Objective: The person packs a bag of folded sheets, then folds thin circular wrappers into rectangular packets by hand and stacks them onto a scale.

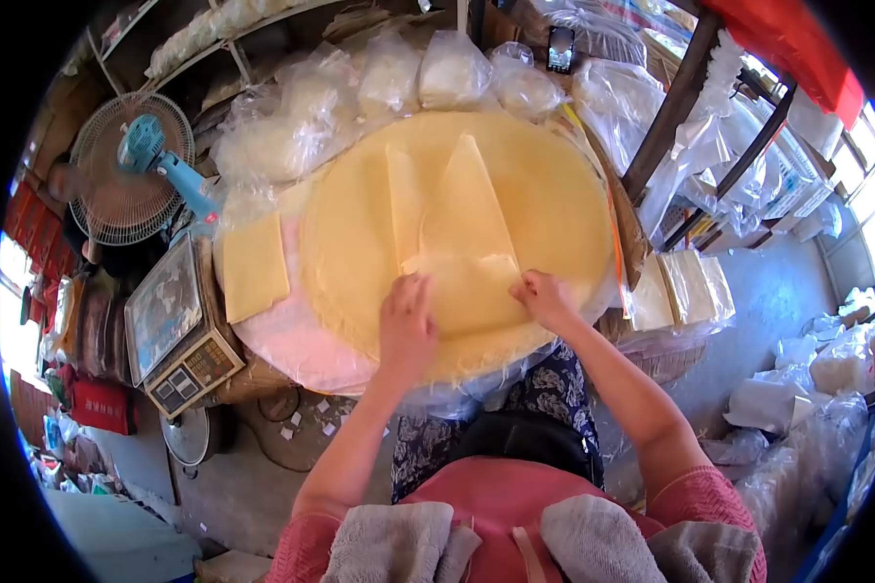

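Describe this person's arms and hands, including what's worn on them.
The left hand and right hand are bare, with no gloves visible. Both forearms are uncovered too, with no watch visible. Above them are short, pinkish-red fabric sleeves with a textured surface.

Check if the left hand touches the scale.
Apart. Head view: pink material and the round yellow sheet show between the left hand and the scale.

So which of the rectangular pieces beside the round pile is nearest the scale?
The yellow rectangular piece left of the round pile, just right of the scale; the paler rectangular pieces sit on the pile's right.
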`<state>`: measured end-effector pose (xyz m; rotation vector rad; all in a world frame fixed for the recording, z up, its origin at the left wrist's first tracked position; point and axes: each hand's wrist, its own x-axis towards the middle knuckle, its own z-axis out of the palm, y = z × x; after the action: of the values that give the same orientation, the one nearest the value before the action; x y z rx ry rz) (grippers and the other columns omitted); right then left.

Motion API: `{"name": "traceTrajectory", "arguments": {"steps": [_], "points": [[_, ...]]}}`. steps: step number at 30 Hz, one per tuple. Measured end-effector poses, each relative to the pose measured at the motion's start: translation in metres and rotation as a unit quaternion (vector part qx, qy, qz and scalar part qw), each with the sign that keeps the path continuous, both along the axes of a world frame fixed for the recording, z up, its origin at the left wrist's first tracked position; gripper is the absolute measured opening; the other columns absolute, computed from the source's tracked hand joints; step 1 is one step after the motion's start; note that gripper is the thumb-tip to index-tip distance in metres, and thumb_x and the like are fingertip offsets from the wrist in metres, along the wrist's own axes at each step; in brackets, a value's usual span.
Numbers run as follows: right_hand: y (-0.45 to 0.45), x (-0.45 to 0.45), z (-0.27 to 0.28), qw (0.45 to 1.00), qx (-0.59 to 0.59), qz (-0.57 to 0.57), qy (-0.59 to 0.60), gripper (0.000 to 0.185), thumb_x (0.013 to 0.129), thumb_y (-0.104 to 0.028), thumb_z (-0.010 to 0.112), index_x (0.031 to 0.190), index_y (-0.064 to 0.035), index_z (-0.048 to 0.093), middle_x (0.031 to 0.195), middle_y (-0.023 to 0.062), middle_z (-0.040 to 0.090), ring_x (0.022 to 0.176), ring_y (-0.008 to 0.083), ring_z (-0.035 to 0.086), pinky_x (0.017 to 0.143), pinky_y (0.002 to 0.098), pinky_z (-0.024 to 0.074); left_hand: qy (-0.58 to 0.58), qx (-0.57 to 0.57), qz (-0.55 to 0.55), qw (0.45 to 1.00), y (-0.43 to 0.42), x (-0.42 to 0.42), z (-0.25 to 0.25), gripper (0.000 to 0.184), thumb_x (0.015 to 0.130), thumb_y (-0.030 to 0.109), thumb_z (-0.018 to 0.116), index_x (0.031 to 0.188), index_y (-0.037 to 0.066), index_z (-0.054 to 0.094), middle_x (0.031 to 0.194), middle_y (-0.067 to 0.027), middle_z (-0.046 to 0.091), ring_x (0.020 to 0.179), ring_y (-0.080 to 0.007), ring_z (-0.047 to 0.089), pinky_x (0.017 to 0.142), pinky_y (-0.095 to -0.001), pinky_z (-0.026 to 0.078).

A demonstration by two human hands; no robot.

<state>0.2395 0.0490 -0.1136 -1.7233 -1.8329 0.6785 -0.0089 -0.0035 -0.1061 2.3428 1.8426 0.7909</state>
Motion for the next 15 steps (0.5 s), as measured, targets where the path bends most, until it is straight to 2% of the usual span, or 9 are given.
{"name": "traceTrajectory", "arguments": {"steps": [1, 2, 4, 5, 8, 11, 13, 15], "points": [[0.0, -0.003, 0.006, 1.0, -0.022, -0.006, -0.007, 0.031, 0.079, -0.03, 0.069, 0.074, -0.0019, 0.056, 0.062, 0.0146, 0.057, 0.061, 0.0288, 0.058, 0.057, 0.0404, 0.0439, 0.025, 0.033, -0.049, 0.998, 0.003, 0.006, 0.001, 0.052, 0.087, 0.025, 0.059, 0.136, 0.012, 0.045, 0.144, -0.0148, 0.034, 0.135, -0.0364, 0.03, 0.107, -0.0527, 0.028], [0.001, -0.005, 0.011, 0.999, -0.043, -0.013, -0.014, 0.031, 0.078, -0.031, 0.069, 0.077, -0.0019, 0.058, 0.065, 0.017, 0.059, 0.065, 0.0333, 0.061, 0.06, 0.0423, 0.0461, 0.034, 0.003, -0.04, 0.999, 0.006, 0.011, -0.004, 0.053, 0.088, 0.029, 0.057, 0.137, 0.012, 0.043, 0.146, -0.0141, 0.032, 0.136, -0.0366, 0.027, 0.108, -0.0556, 0.024], [0.002, -0.003, 0.01, 1.0, -0.028, -0.008, 0.008, 0.031, 0.08, -0.03, 0.068, 0.092, -0.0025, 0.06, 0.081, 0.0175, 0.063, 0.077, 0.0336, 0.062, 0.067, 0.0415, 0.0483, 0.052, -0.06, -0.022, 0.997, 0.005, 0.02, -0.019, 0.057, 0.09, 0.038, 0.053, 0.14, 0.013, 0.041, 0.15, -0.0126, 0.028, 0.14, -0.0371, 0.021, 0.109, -0.0614, 0.016], [0.002, -0.003, 0.009, 1.0, -0.022, -0.004, 0.02, 0.033, 0.081, -0.03, 0.067, 0.099, -0.0028, 0.061, 0.089, 0.0177, 0.065, 0.083, 0.0338, 0.063, 0.071, 0.0411, 0.0494, 0.062, -0.053, -0.018, 0.996, 0.003, 0.022, -0.021, 0.058, 0.091, 0.039, 0.051, 0.141, 0.013, 0.039, 0.151, -0.0124, 0.026, 0.14, -0.0364, 0.019, 0.109, -0.0615, 0.015], [-0.006, -0.016, 0.031, 0.985, 0.146, 0.057, -0.075, 0.05, 0.085, -0.03, 0.063, 0.127, -0.0043, 0.05, 0.125, 0.0207, 0.054, 0.114, 0.0357, 0.053, 0.091, 0.0407, 0.046, 0.087, -0.042, -0.006, 0.995, 0.0, 0.024, -0.024, 0.059, 0.092, 0.042, 0.049, 0.143, 0.014, 0.036, 0.152, -0.0125, 0.024, 0.141, -0.0348, 0.017, 0.109, -0.0619, 0.012], [0.003, -0.021, 0.017, 0.934, 0.25, 0.215, -0.135, 0.058, 0.09, -0.033, 0.055, 0.139, -0.0068, 0.039, 0.144, 0.0198, 0.034, 0.133, 0.0384, 0.032, 0.107, 0.0455, 0.032, 0.098, -0.061, 0.003, 0.993, 0.004, 0.025, -0.021, 0.061, 0.09, 0.043, 0.052, 0.142, 0.014, 0.038, 0.152, -0.0139, 0.025, 0.141, -0.0349, 0.018, 0.109, -0.0622, 0.013], [0.006, -0.027, -0.003, 0.925, 0.225, 0.234, -0.199, 0.059, 0.091, -0.038, 0.052, 0.139, -0.0071, 0.039, 0.145, 0.0201, 0.033, 0.136, 0.0398, 0.026, 0.11, 0.0484, 0.0247, 0.107, -0.108, 0.015, 0.988, 0.006, 0.029, -0.009, 0.062, 0.089, 0.044, 0.054, 0.141, 0.014, 0.039, 0.151, -0.0148, 0.026, 0.141, -0.0353, 0.019, 0.109, -0.0626, 0.013], [0.009, -0.028, -0.01, 0.918, 0.212, 0.246, -0.226, 0.06, 0.092, -0.042, 0.05, 0.14, -0.0071, 0.039, 0.146, 0.0201, 0.032, 0.138, 0.0405, 0.022, 0.112, 0.0504, 0.02, 0.079, -0.073, 0.01, 0.994, 0.014, 0.028, -0.008, 0.062, 0.087, 0.043, 0.056, 0.14, 0.014, 0.041, 0.15, -0.0154, 0.028, 0.14, -0.0356, 0.02, 0.109, -0.0625, 0.012]]}}
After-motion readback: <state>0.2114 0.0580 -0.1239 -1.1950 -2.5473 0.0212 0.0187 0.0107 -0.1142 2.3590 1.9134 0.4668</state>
